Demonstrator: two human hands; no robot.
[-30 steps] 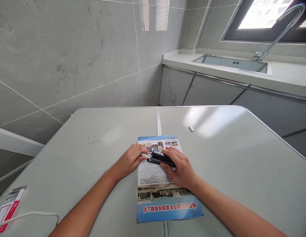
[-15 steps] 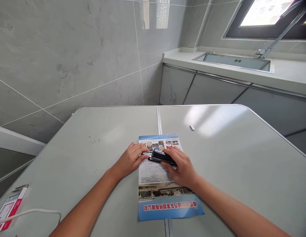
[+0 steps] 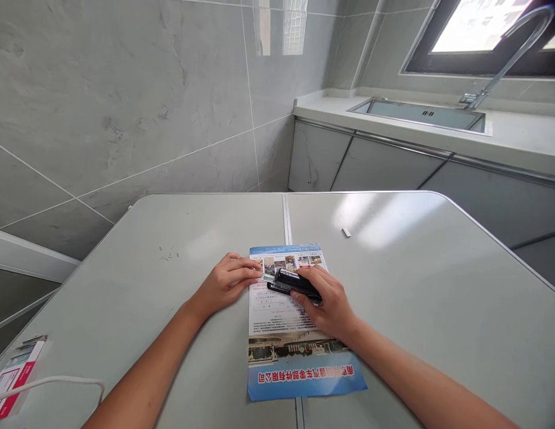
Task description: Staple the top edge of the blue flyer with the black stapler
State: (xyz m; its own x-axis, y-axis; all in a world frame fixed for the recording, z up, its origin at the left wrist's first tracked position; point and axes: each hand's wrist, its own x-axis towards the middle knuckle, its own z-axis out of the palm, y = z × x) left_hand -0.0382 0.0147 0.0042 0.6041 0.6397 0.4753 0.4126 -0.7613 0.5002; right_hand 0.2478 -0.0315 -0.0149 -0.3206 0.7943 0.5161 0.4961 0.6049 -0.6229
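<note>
A black stapler (image 3: 291, 279) lies over a printed leaflet (image 3: 281, 319), with my right hand (image 3: 333, 302) wrapped round its right end. From its left end a silver metal piece (image 3: 268, 277) sticks out between the upper and lower black parts. My left hand (image 3: 228, 281) is closed, its fingertips and thumb pinched at the outer tip of that metal piece. The leaflet has small pictures near its far edge, printed text in the middle and a blue band with red characters at the near edge. My right palm hides the stapler's right end.
A small light strip (image 3: 346, 232) lies farther back on the grey table (image 3: 415, 310). At the near left are a red-and-white package (image 3: 13, 381) and a white cable (image 3: 58, 380). Behind stand a tiled wall (image 3: 125, 89) and a counter with a sink (image 3: 420, 114).
My left hand has drawn a little to the left, and more of the silver piece shows at the stapler's end. My right hand keeps its grip; the view has shifted slightly.
</note>
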